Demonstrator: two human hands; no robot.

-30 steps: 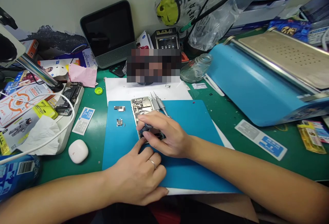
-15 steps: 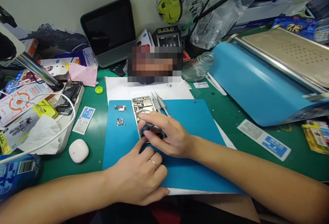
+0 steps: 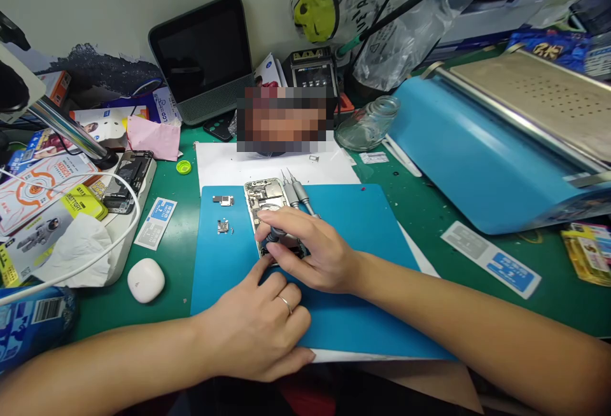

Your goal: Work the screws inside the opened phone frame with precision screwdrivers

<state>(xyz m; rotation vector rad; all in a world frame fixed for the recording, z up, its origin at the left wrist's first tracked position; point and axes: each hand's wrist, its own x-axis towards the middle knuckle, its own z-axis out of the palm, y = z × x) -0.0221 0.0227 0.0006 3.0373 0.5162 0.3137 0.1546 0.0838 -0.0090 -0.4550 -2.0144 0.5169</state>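
Observation:
An opened smartphone (image 3: 272,192) lies upright on the blue mat (image 3: 367,212), its inner parts bare and its lower half largely covered by my hands. My right hand (image 3: 319,247) is closed over that lower half, thumb and fingers round a dark-handled screwdriver (image 3: 273,235) seen nearly end-on; its tip is hidden. With the index finger stretched out, my left hand (image 3: 260,314) touches the phone's bottom edge; the other fingers are loosely bent, and nothing shows in them. Two grey screwdrivers (image 3: 300,192) lie against the phone's right side. Left of it rest small metal phone parts (image 3: 223,226).
A white earbud case (image 3: 146,280) stands left of the mat. Another opened phone (image 3: 128,182) lies on a white block, near a white cable. At the right is a large blue machine (image 3: 458,155); a glass jar (image 3: 367,124) lies beside it. A screen device (image 3: 203,60) stands behind.

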